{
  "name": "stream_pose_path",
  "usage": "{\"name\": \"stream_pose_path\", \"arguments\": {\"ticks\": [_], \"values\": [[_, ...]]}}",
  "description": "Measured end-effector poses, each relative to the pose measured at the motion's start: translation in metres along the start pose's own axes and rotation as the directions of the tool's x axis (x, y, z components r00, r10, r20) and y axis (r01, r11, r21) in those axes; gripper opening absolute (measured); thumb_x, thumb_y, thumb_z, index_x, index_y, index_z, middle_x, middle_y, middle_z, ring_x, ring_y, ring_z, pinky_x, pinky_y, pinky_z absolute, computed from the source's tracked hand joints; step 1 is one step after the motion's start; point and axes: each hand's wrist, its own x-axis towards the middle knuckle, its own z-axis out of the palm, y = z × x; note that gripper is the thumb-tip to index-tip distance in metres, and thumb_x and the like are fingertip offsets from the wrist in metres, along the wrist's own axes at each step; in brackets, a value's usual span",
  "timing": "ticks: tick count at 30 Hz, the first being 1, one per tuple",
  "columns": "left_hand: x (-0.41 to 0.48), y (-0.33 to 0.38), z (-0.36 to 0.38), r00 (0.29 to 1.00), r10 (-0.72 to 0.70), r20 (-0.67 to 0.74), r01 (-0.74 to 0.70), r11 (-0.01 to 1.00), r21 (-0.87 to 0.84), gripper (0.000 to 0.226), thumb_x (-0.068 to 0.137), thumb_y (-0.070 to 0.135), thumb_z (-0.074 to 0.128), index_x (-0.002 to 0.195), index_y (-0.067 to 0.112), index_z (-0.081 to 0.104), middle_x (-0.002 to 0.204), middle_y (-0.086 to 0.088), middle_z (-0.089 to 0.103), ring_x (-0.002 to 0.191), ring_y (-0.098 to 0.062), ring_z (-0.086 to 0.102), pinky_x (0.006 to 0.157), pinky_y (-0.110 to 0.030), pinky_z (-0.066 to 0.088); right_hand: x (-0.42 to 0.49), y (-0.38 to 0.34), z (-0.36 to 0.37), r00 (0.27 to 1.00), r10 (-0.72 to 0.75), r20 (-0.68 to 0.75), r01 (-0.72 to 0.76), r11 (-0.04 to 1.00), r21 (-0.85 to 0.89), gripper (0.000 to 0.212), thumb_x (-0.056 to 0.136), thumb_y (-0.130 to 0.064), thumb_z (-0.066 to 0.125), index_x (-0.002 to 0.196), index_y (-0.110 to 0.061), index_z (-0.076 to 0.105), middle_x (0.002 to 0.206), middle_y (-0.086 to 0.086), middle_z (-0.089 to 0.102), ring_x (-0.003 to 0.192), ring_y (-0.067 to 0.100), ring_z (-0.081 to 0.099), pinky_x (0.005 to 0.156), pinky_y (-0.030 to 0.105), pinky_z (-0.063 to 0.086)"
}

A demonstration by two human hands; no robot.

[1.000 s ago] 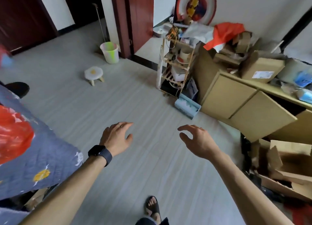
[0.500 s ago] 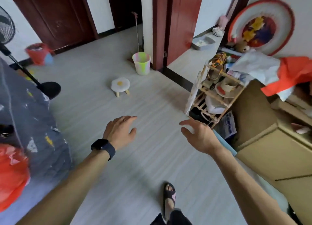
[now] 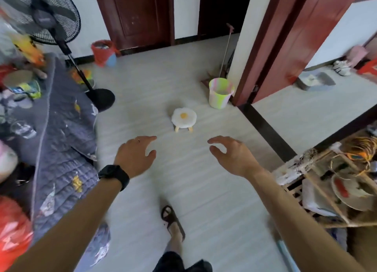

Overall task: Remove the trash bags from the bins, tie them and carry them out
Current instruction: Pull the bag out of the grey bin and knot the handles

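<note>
I'm judging this as the approach step. Left hand [image 3: 135, 155] and right hand [image 3: 230, 155] are hanging loose, fingers spread, holding nothing. Red-bagged bin [image 3: 102, 51] is sitting at 11 o'clock, striped bin [image 3: 221, 92] at 1 o'clock. Next move is probably needing a grip on a bag rim.

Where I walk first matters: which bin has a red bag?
The far bin beside the dark door; a red bag drapes its rim. The pastel striped bin shows no red.

Left hand [image 3: 133, 156], right hand [image 3: 233, 155] over floor [image 3: 183, 182]
</note>
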Motion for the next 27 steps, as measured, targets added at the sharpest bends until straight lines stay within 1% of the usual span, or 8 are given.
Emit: {"name": "stream_pose_path", "arguments": {"ticks": [3,6,10,15,19,21,24,27], "values": [[0.083,-0.031,-0.018,1.0,-0.013,-0.019,0.012,1.0,-0.025,0.051,0.095,0.039,0.051,0.145,0.034,0.043,0.146,0.0,0.05,0.129,-0.025,0.049,0.108,-0.043,0.038,0.093,-0.022,0.003,1.0,-0.008,0.005,0.008,1.0,-0.01,0.027,0.098,-0.033,0.057,0.124,-0.031,0.065,0.132,-0.008,0.064,0.122,0.014,0.058,0.098,0.02,0.039],[0.151,-0.051,-0.042,1.0,-0.005,-0.018,0.005,1.0,-0.009,0.051,0.095,0.04,0.049,0.146,0.035,0.04,0.148,0.001,0.047,0.129,-0.026,0.049,0.109,-0.043,0.037,0.173,-0.047,0.004,1.0,-0.011,-0.001,0.011,1.0,-0.007,0.027,0.096,-0.033,0.059,0.122,-0.033,0.065,0.131,-0.004,0.065,0.121,0.018,0.059,0.102,0.027,0.042],[0.25,-0.083,-0.08,1.0,-0.02,-0.017,0.02,1.0,-0.012,0.052,0.095,0.04,0.048,0.146,0.035,0.04,0.148,-0.001,0.047,0.129,-0.028,0.048,0.108,-0.045,0.037,0.284,-0.085,0.002,1.0,-0.007,-0.017,0.008,1.0,0.026,0.026,0.095,-0.03,0.06,0.12,-0.032,0.067,0.128,0.0,0.067,0.116,0.023,0.061,0.1,0.033,0.045],[0.374,-0.126,-0.103,1.0,-0.016,-0.006,0.016,1.0,-0.005,0.051,0.094,0.041,0.049,0.144,0.035,0.041,0.146,0.001,0.049,0.129,-0.026,0.048,0.108,-0.046,0.039,0.416,-0.099,0.005,1.0,0.021,0.019,-0.022,0.999,0.044,0.026,0.095,-0.031,0.056,0.119,-0.035,0.066,0.128,-0.004,0.066,0.117,0.019,0.059,0.098,0.029,0.043],[0.474,-0.159,-0.119,1.0,-0.019,-0.019,0.019,1.0,0.01,0.051,0.094,0.04,0.051,0.144,0.034,0.043,0.146,0.001,0.049,0.13,-0.025,0.048,0.107,-0.046,0.039,0.524,-0.103,0.008,0.999,-0.003,0.043,0.002,0.999,0.041,0.025,0.097,-0.035,0.055,0.12,-0.036,0.065,0.128,-0.007,0.065,0.116,0.016,0.059,0.091,0.021,0.039],[0.532,-0.177,-0.133,0.999,-0.044,-0.011,0.044,0.999,0.01,0.05,0.095,0.039,0.051,0.144,0.034,0.043,0.147,0.001,0.048,0.13,-0.026,0.048,0.108,-0.045,0.038,0.589,-0.112,0.006,0.997,-0.019,0.07,0.018,1.0,0.018,0.027,0.099,-0.035,0.053,0.123,-0.035,0.064,0.13,-0.007,0.064,0.115,0.017,0.06,0.091,0.021,0.038],[0.614,-0.204,-0.159,0.996,-0.092,-0.018,0.092,0.996,-0.007,0.05,0.095,0.039,0.05,0.145,0.034,0.042,0.147,0.001,0.048,0.13,-0.026,0.048,0.107,-0.046,0.038,0.689,-0.132,0.0,0.992,-0.048,0.113,0.047,0.999,0.015,0.027,0.099,-0.037,0.052,0.124,-0.037,0.063,0.132,-0.007,0.062,0.11,0.02,0.063,0.096,0.026,0.04],[0.69,-0.234,-0.189,0.99,-0.139,-0.031,0.139,0.99,-0.012,0.049,0.095,0.039,0.05,0.144,0.034,0.043,0.136,-0.002,0.055,0.119,-0.028,0.053,0.101,-0.045,0.043,0.788,-0.16,-0.007,0.989,-0.068,0.135,0.068,0.998,0.007,0.027,0.099,-0.037,0.052,0.124,-0.037,0.062,0.134,-0.008,0.061,0.123,0.016,0.055,0.097,0.022,0.034]]}}
